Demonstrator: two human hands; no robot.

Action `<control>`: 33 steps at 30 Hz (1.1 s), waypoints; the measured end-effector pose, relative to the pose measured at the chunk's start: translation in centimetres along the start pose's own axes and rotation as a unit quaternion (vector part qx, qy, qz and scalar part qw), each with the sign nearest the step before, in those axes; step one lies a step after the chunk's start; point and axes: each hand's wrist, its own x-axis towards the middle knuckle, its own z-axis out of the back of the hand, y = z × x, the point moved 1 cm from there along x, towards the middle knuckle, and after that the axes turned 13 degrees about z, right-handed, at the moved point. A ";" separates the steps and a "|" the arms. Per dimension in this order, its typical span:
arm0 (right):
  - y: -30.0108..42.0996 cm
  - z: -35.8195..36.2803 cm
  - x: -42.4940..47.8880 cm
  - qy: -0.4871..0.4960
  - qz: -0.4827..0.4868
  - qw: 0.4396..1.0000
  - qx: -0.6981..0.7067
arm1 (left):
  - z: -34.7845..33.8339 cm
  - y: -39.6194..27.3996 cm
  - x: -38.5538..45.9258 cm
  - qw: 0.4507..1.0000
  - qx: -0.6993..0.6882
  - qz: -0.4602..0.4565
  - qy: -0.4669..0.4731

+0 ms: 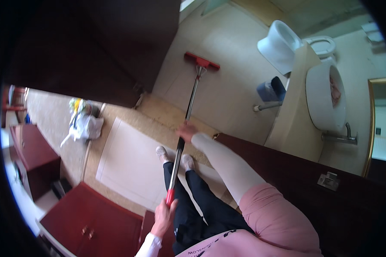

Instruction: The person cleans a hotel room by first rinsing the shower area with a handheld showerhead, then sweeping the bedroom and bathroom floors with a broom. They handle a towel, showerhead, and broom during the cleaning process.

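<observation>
A sponge mop (189, 110) with a metal pole and a red head (202, 61) stretches away from me across a doorway, its head on the pale tiled bathroom floor (226, 80). My left hand (163, 216) grips the pole near its end, at the red grip. Farther up, my right hand (187, 131) is around the pole above a black section. Both feet stand on a pale floor section outside the bathroom threshold (160, 109). The underside of the mop head is hidden.
A blue waste bin (271, 90), a white pedestal fixture (278, 48), a toilet (323, 46) and a round basin (325, 96) holding a pink cloth stand on the right. Dark doors (115, 48) flank the opening. A red cabinet (93, 221) and white bag (87, 127) are left.
</observation>
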 end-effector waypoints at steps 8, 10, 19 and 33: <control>-7.2 4.5 -0.4 0.045 -0.064 0.997 -0.022 | 1.4 -4.2 8.9 0.987 0.035 -0.154 -0.006; 1.1 2.1 1.0 -0.054 -0.006 0.998 0.039 | 4.3 2.3 6.1 0.996 0.062 -0.055 0.026; 24.4 -1.2 3.9 -0.207 0.015 0.916 0.343 | 17.6 9.3 -6.9 0.974 0.222 -0.004 -0.054; -15.8 8.0 -3.6 -0.128 -0.134 0.978 0.094 | 14.6 -16.9 5.8 0.953 0.299 -0.046 0.021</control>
